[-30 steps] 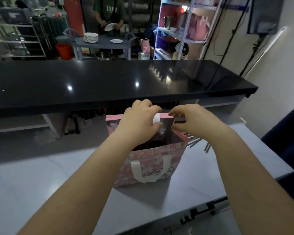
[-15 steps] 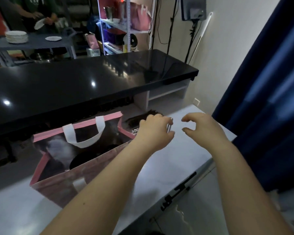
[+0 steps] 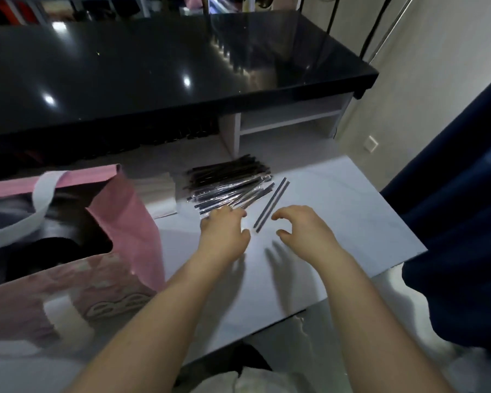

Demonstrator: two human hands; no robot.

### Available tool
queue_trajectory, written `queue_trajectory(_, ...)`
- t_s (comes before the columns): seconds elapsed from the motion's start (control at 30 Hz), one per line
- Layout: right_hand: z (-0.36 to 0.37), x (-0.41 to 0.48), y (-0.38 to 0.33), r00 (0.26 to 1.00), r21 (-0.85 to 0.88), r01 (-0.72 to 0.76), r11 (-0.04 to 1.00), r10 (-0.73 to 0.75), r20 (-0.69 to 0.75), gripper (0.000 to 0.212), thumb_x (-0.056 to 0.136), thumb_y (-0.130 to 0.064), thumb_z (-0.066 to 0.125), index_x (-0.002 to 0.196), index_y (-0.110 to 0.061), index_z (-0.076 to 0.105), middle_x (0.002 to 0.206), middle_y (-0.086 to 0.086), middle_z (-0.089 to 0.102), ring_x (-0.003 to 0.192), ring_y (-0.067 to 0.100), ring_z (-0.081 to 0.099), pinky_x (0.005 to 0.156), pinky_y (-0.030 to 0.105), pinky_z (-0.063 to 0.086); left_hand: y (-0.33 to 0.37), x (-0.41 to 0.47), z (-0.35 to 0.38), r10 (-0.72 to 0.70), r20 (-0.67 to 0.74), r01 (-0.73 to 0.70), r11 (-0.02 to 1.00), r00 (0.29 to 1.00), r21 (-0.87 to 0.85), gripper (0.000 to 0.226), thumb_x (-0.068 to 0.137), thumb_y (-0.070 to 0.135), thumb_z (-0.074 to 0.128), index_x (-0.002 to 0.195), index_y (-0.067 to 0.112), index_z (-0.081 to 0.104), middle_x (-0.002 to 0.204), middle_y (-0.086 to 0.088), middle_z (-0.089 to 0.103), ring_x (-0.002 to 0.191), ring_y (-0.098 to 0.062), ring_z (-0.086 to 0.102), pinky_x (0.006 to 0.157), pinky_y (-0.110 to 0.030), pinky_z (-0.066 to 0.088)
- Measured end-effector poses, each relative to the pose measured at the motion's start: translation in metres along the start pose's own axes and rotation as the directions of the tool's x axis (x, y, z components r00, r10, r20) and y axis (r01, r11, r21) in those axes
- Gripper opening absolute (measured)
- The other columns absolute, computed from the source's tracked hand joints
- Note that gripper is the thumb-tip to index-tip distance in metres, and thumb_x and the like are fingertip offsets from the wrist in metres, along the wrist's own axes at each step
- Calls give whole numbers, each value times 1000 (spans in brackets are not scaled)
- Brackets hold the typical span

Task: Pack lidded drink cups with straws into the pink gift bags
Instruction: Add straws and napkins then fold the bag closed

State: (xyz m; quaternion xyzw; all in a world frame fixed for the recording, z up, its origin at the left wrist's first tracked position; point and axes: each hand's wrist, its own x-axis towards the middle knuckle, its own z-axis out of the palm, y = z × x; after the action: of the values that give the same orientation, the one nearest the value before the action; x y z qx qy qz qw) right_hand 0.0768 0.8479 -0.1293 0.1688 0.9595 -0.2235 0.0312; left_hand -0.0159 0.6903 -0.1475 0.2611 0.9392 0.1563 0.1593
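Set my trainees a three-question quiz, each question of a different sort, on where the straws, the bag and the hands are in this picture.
1. True or false: the pink gift bag stands open, left of the pile of wrapped straws.
2. The two loose straws lie: A) inside the bag; B) on the white table, near ends between the left hand and the right hand; C) gripped in the right hand.
3. Fill in: the right hand holds ____.
Key: 1 true; 2 B; 3 nothing.
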Motion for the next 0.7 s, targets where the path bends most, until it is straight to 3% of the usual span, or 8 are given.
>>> queue_trajectory(0.2, 18, 67, 35, 978, -167, 185, 969, -165, 127, 58, 85, -1, 51, 135, -30, 52, 141, -5, 48, 133, 26, 31, 104, 36, 25, -4, 24, 26, -137, -107, 129, 989, 985, -75, 38, 94, 27, 51, 132, 28, 55, 138, 3, 51, 128, -24, 39, 103, -35, 33)
queue_trajectory(0.37, 34, 118, 42, 963, -214, 259, 942, -234, 133, 65, 81, 1, 59, 136, -32, 49, 148, -1, 36, 140, 31, 17, 111, 43, 13, -19, 27, 26, -223, -217, 195, 970, 950, -147, 41, 88, 14, 58, 128, 21, 62, 130, -1, 57, 125, -25, 42, 101, -34, 34)
queue_trajectory(0.6, 53, 142, 41, 940, -105, 339, 935, -332, 80, 37, 85, -26, 70, 120, -29, 63, 122, -1, 52, 124, 28, 33, 99, 36, 15, -25, 31, 25, -257, -317, 190, 955, 913, -228, 36, 83, 7, 63, 118, 14, 67, 123, -4, 62, 121, -27, 47, 102, -38, 37)
queue_trajectory(0.7, 49, 142, 46, 929, -51, 367, 929, -364, 69, 36, 80, -37, 74, 115, -29, 67, 120, -2, 54, 123, 27, 34, 98, 37, 18, -25, 31, 24, -253, -332, 179, 955, 909, -237, 36, 83, 6, 64, 118, 13, 67, 121, -5, 62, 120, -28, 48, 101, -41, 39)
